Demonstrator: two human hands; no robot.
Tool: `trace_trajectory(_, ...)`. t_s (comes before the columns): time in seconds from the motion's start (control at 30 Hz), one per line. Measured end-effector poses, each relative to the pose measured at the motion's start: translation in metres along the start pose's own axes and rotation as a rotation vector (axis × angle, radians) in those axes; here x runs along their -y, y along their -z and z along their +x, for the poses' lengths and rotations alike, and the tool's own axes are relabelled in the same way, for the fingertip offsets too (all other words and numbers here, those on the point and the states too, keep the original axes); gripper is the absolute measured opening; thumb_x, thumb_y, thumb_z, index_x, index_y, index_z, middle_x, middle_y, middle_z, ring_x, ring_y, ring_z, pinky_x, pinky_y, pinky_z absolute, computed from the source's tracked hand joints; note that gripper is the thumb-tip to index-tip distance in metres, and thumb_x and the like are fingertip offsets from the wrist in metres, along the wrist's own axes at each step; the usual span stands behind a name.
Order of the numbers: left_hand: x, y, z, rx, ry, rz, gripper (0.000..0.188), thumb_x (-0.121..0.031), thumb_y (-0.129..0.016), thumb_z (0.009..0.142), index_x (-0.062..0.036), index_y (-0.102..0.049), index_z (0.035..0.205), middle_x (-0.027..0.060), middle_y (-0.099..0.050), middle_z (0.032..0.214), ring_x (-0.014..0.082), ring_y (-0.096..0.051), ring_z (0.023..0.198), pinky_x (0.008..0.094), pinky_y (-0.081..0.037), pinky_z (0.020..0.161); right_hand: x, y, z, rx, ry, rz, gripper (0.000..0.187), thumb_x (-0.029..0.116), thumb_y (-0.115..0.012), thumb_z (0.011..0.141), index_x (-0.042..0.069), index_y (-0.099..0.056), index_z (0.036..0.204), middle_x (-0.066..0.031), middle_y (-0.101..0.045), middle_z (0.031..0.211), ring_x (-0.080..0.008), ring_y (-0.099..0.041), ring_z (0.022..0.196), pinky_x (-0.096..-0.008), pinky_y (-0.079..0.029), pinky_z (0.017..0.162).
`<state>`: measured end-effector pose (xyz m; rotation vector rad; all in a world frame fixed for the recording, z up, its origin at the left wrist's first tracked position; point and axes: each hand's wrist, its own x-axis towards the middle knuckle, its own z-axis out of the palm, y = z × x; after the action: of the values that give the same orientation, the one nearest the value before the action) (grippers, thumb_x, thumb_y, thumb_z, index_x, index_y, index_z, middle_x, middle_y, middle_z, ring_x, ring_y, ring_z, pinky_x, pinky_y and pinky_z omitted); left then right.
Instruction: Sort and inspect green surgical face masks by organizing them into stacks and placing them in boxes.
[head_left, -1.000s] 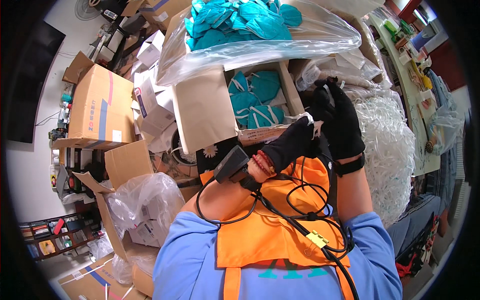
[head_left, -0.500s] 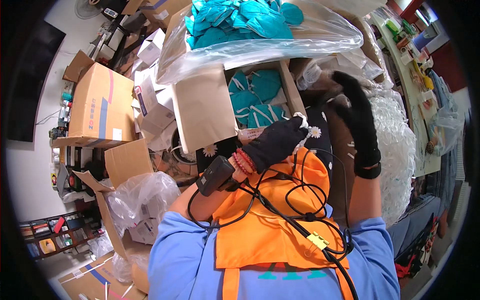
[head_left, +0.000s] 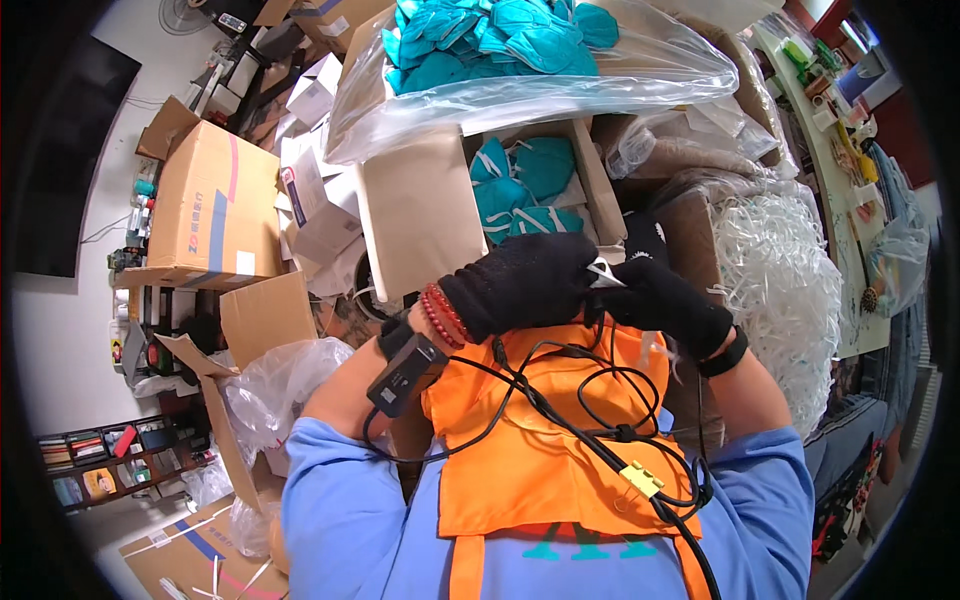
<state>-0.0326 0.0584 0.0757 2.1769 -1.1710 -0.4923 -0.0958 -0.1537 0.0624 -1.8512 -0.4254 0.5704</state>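
Observation:
Both hands wear black gloves and meet in front of my orange apron point(head_left: 550, 440). My left hand point(head_left: 530, 285) is closed, pinching a small white strap point(head_left: 604, 271) at its fingertips. Against it, my right hand point(head_left: 672, 308) is closed on the same white strap from the other side. Another pale strip point(head_left: 655, 350) dangles below my right hand. Just beyond my left hand stands an open cardboard box point(head_left: 415, 215) with several teal face masks point(head_left: 545, 167) inside, white straps across them.
A clear plastic bag point(head_left: 660, 75) of piled teal mask pieces point(head_left: 500, 45) lies at the far side. White strips point(head_left: 775, 290) fill a clear bag on the right. Cartons point(head_left: 210, 205) stand at left. Black cables point(head_left: 540, 400) loop over my apron.
My right hand has come down and left from its raised position to meet my left hand at the white strap. My left hand has shifted slightly left.

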Motion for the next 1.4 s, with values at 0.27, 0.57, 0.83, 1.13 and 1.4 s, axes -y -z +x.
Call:
trace_trajectory(0.27,-0.004,-0.034,-0.023,0.018,0.020,-0.687,0.033,-0.022,-0.058,0.093,-0.0016,-0.057,0.118,0.0131,-0.065,0.102,0.0235,-0.065,0.087,0.0348,-0.053,0.078,0.004,-0.021,-0.017,-0.177,-0.102,0.311,0.027,0.011,-0.052,0.097,-0.002,-0.058,0.120,-0.0054,-0.064,0.102,-0.0095,-0.057,0.089,-0.0239,-0.046,0.078)
trace_trajectory(0.57,0.009,-0.069,-0.023,-0.220,-0.416,-0.212,0.046,-0.010,-0.065,0.082,-0.0028,-0.052,0.126,0.0126,-0.062,0.098,0.0263,-0.061,0.089,0.0305,-0.051,0.079,0.035,-0.051,-0.031,-0.491,-0.147,0.749,0.029,0.023,-0.050,0.095,-0.001,-0.061,0.109,-0.0091,-0.064,0.097,-0.0137,-0.058,0.083,-0.0251,-0.046,0.074)
trace_trajectory(0.83,-0.048,-0.025,-0.054,0.150,-0.266,-0.783,0.013,-0.015,-0.060,0.090,-0.0066,-0.065,0.098,0.0115,-0.064,0.077,0.0219,-0.063,0.066,0.0289,-0.049,0.059,0.078,-0.065,-0.072,-0.507,0.219,0.900,0.040,0.037,-0.051,0.097,0.002,-0.060,0.080,-0.0123,-0.064,0.081,-0.0266,-0.064,0.072,-0.0356,-0.052,0.065)
trace_trajectory(1.13,-0.079,0.023,-0.098,0.227,-0.266,-0.222,0.012,-0.022,-0.062,0.080,-0.0115,-0.062,0.074,0.0097,-0.060,0.065,0.0277,-0.061,0.058,0.0374,-0.046,0.050,0.127,-0.028,-0.080,0.259,0.411,0.278,0.027,0.024,-0.063,0.090,-0.001,-0.060,0.082,-0.0108,-0.062,0.076,-0.0288,-0.060,0.066,-0.0433,-0.050,0.067)
trace_trajectory(1.4,0.086,0.061,-0.182,-0.090,0.277,0.203,0.022,-0.021,-0.055,0.085,-0.0064,-0.062,0.099,0.0195,-0.064,0.087,0.0338,-0.065,0.080,0.0407,-0.052,0.068,0.070,0.091,-0.148,-0.852,-0.128,-0.287,0.019,0.018,-0.062,0.091,0.000,-0.062,0.096,-0.0095,-0.064,0.083,-0.0173,-0.055,0.060,-0.0329,-0.046,0.057)
